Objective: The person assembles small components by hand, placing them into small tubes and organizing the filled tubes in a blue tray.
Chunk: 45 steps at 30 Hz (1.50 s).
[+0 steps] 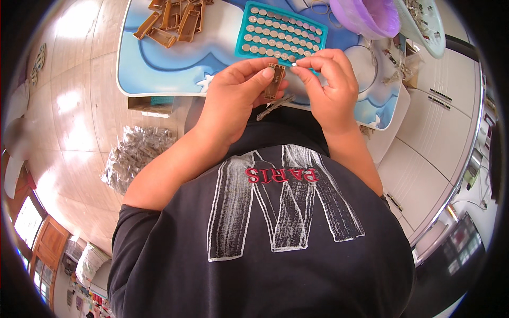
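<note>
My left hand is closed around a small brown plastic case, held upright in front of my body with its hollow side showing. Close to its right, my right hand pinches a small shiny silver piece between thumb and forefinger. The piece is too small to name for certain. Just beyond both hands lies a teal tray with several rows of round silver button cells. At the far left of the table, more brown plastic cases lie in a loose pile.
The blue-and-white table bears a purple-lined basin at the far right. Beside it is a pale bowl of small parts, with wires nearby. A clear bag of parts sits on the floor at left; white cabinets stand right.
</note>
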### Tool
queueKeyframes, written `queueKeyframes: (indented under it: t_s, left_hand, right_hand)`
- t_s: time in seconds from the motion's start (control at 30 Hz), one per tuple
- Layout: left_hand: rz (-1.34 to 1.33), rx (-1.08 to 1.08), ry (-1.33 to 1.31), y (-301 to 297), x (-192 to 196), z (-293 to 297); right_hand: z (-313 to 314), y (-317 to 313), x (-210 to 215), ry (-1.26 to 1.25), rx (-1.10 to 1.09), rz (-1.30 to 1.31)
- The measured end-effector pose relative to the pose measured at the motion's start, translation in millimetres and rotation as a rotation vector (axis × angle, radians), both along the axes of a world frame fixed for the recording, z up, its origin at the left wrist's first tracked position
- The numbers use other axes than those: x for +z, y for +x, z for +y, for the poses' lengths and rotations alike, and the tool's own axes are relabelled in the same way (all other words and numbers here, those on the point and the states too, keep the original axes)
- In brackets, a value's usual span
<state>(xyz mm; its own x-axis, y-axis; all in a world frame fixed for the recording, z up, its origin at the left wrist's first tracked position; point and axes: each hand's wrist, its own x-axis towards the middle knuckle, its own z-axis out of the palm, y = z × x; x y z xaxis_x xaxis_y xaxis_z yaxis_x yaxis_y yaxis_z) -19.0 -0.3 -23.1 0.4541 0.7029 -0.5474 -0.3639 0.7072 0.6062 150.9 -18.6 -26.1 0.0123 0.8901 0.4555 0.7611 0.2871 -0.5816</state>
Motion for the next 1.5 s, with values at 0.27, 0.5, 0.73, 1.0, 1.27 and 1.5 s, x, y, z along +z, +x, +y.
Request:
queueKeyframes:
  t_s: [0.27, 0.5, 0.73, 1.0, 1.27, 1.5]
  left_hand:
    - [-0.028, 0.043, -0.017, 1.1, -2.9, -1.7]
    - [-0.011, 0.032, 0.014, 0.3, -3.7, -2.3]
    - [0.029, 0.005, 0.031, 0.8, -1.5, -0.6]
    - [-0.008, 0.04, -0.011, -0.3, -2.1, -1.9]
    - [-0.027, 0.068, -0.027, 1.5, -4.8, -2.9]
    - [0.031, 0.009, 0.006, 0.6, -1.3, -1.4]
  right_hand:
    - [-5.1, -13.2, 5.6, 0.013, 0.126, -0.061]
    - [0.5, -3.6, 2.2, 0.057, 0.118, -0.014]
    - [10.6, 4.5, -10.5, 0.029, 0.024, -0.215]
    - [0.9, -13.0, 4.7, -0.01, 0.061, 0.094]
    - [1.1, -11.1, 2.1, 0.02, 0.186, 0.006]
    - [18.4, 2.0, -11.5, 0.048, 0.07, -0.111]
